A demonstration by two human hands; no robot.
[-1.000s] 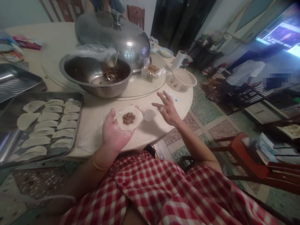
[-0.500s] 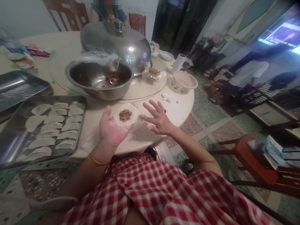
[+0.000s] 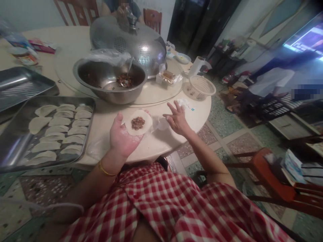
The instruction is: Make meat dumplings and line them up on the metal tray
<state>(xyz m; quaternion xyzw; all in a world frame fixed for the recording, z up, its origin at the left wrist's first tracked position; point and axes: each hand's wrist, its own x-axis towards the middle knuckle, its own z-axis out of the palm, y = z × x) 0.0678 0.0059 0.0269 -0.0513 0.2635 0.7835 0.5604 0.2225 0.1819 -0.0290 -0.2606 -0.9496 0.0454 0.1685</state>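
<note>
My left hand point(image 3: 123, 143) is palm up over the table's near edge, cradling a round dumpling wrapper point(image 3: 146, 125). A mound of dark minced filling point(image 3: 138, 123) sits at the wrapper's centre. To the right, my right hand point(image 3: 178, 121) has its fingers spread and holds nothing. Just left of its fingertips is a small pale, partly see-through object point(image 3: 163, 124), too blurred to name. A metal tray point(image 3: 15, 148) at the left bears rows of folded dumplings point(image 3: 56, 129). Beyond my hands, a steel bowl point(image 3: 113, 97) contains more filling and a spoon point(image 3: 130, 67).
A large domed metal lid point(image 3: 128, 37) stands behind the bowl, with a person point(image 3: 121, 11) beyond it. To the right are a plastic basket point(image 3: 202, 87), a paper roll point(image 3: 196, 67) and crumpled tissue point(image 3: 185, 103). Another tray point(image 3: 27, 87) lies left; a wooden chair point(image 3: 272, 174) stands right.
My right hand has moved right, away from the wrapper, and the pale object beside it now shows. My left hand still supports the filled wrapper. The view has shifted slightly.
</note>
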